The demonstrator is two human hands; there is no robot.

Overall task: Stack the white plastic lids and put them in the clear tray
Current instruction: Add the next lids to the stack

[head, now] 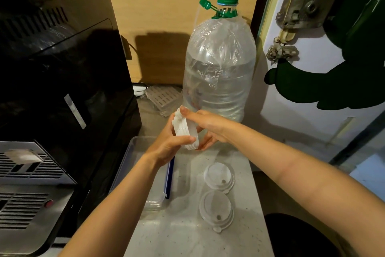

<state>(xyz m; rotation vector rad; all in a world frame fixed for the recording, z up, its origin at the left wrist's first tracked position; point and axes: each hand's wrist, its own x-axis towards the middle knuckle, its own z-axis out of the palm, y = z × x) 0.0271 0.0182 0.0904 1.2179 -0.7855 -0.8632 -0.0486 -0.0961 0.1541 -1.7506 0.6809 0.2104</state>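
Note:
A stack of white plastic lids [186,131] is held on edge above the far end of the clear tray [133,148]. My left hand [168,146] grips the stack from below and from the near side. My right hand [205,125] presses on it from the right, with a fingertip on its top rim. Two more white lids lie flat on the counter to the right of the tray: one lid [219,176] farther away and another lid [216,208] closer to me. My left forearm hides part of the tray.
A large clear water bottle [218,69] with a green cap stands just behind my hands. A black coffee machine [62,69] fills the left side, its metal drip grate [29,194] beside the tray. A door with a latch [302,6] is on the right. The counter [187,236] ends near me.

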